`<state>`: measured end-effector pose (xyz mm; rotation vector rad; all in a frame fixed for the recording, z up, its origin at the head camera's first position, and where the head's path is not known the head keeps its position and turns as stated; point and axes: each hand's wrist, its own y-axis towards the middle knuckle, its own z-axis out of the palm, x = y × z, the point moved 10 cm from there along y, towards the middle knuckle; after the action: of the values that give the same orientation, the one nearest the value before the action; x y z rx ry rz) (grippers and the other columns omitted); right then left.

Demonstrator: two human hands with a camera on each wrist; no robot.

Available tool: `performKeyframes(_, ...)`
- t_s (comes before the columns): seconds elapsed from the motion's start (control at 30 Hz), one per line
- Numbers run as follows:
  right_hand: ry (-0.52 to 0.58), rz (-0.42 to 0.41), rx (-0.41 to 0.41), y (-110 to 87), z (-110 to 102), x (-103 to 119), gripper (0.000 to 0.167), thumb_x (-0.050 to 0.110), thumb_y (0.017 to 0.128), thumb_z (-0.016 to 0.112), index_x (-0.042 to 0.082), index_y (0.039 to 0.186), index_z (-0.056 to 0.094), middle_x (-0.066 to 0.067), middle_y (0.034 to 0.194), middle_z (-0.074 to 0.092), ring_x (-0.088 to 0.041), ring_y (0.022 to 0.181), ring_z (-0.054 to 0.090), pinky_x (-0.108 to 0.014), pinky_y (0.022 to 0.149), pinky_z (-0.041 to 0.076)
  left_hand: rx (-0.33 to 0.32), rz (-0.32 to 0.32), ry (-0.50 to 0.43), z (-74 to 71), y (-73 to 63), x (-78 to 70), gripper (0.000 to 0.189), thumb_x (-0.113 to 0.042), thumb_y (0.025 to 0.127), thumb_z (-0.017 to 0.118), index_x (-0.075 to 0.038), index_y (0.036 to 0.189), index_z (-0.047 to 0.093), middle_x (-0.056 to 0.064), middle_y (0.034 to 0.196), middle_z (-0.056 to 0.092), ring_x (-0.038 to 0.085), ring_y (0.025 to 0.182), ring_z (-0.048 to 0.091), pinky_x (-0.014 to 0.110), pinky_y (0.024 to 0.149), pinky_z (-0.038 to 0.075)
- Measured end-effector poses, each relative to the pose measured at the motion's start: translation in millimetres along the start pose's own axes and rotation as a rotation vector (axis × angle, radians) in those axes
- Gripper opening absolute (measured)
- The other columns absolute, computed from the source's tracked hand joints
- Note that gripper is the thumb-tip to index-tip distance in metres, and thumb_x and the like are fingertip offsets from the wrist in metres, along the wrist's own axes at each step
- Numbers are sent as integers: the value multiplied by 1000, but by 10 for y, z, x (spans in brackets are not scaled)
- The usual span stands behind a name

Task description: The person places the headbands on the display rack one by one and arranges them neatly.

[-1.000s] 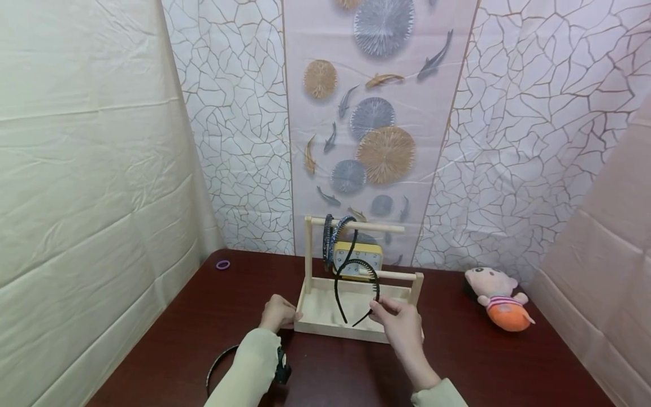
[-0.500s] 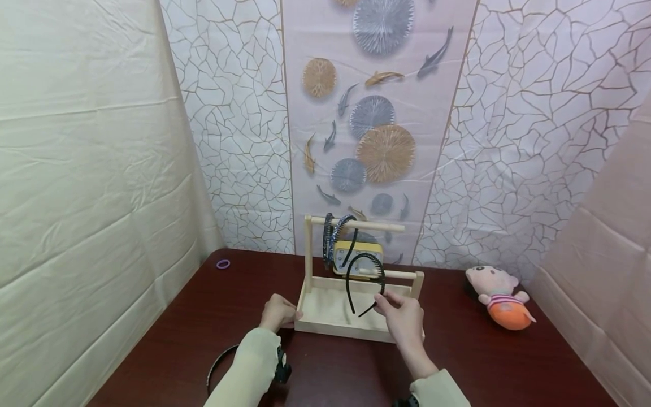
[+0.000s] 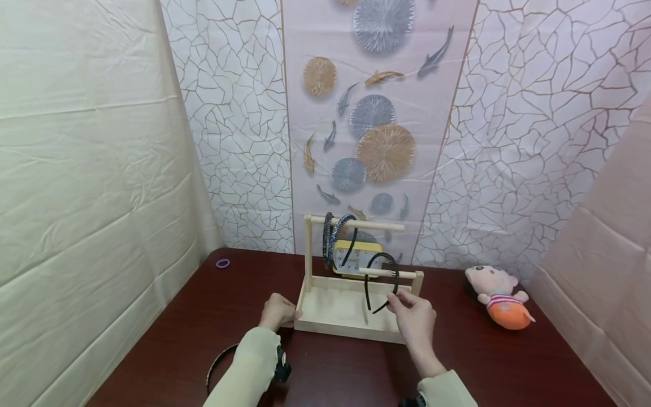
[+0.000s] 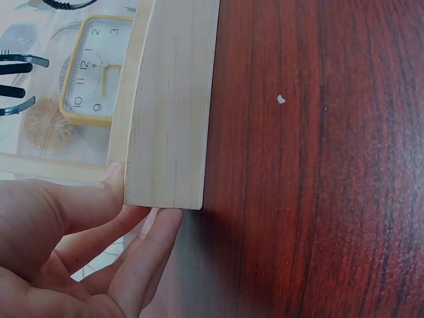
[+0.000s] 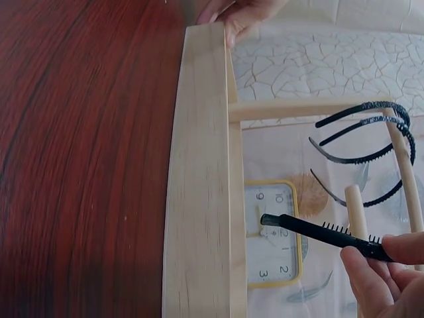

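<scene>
My right hand [image 3: 414, 322] pinches one leg of a black toothed headband [image 5: 315, 231] between thumb and fingers. The headband's arch is up, and it encircles the lower rod [image 3: 405, 275] of a pale wooden rack [image 3: 351, 330] in the head view. On the upper rod [image 3: 378, 226] hang two glittery dark headbands, one greyish [image 3: 328, 240] and one bluish [image 3: 339, 230], toward the upright at the left. My left hand [image 3: 278, 312] grips the front left corner of the rack's tray, thumb on top at the inner edge, fingers against the end.
Behind the rack stands a yellow clock [image 4: 99, 73], partly covered by the headbands. A plush doll [image 3: 503, 302] lies at the right. At the far left is a purple ring [image 3: 222, 264]. Another headband [image 3: 218, 362] lies on the dark red table [image 3: 325, 373], partly hidden by my left sleeve.
My right hand has carried the black headband to the right, from in front of the clock to the lower rod's free end and onto it. My left hand has stayed at the rack's corner.
</scene>
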<state>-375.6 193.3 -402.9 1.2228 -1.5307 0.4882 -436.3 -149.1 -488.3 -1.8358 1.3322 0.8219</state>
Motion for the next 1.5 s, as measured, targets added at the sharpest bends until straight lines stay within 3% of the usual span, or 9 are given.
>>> performKeyframes(0.23, -35, -15, -37, 26, -145, -36, 28, 26, 89, 73, 3, 104, 76, -20, 112, 70, -15, 74, 74, -9, 62, 44, -3, 4, -1, 2, 23, 14, 16, -7, 80, 80, 6, 88, 74, 19, 85, 71, 23, 66, 72, 39, 66, 59)
performKeyframes(0.53, -67, 6, -28, 35, -181, -177, 33, 23, 89, 74, -2, 110, 73, -22, 112, 69, -22, 77, 74, -10, 60, 43, -20, 13, 43, -18, 12, 3, 17, -11, 79, 81, 4, 87, 76, 17, 86, 72, 21, 67, 70, 41, 73, 58)
performKeyframes(0.8, -119, -15, -57, 21, -199, -240, 24, 25, 87, 74, 6, 102, 77, -14, 91, 76, -15, 70, 73, -16, 57, 44, -23, 11, 36, -10, -1, -7, 16, -11, 80, 81, 3, 86, 76, 18, 87, 72, 22, 68, 71, 41, 71, 58)
performKeyframes(1.07, -106, -14, -58, -17, -219, -273, 26, 23, 85, 76, 3, 101, 75, -14, 92, 75, -6, 61, 68, -16, 54, 45, 1, 1, -9, 10, -2, 3, 16, -7, 81, 79, 5, 89, 74, 21, 89, 71, 24, 66, 72, 39, 67, 59)
performKeyframes(1.33, -160, -32, -56, -3, -193, -286, 26, 25, 84, 77, 5, 99, 76, -13, 90, 75, -18, 76, 71, -21, 58, 46, 21, -4, -26, 15, -31, -16, 21, -6, 81, 79, 8, 95, 73, 24, 94, 70, 27, 71, 73, 40, 66, 59)
performKeyframes(1.5, -150, -23, -9, -20, -166, -303, 30, 25, 84, 76, 3, 105, 74, -14, 98, 75, -26, 88, 72, -22, 62, 49, 21, -11, -21, 16, -34, -15, 20, -6, 81, 79, 7, 95, 74, 24, 95, 70, 27, 71, 72, 39, 66, 59)
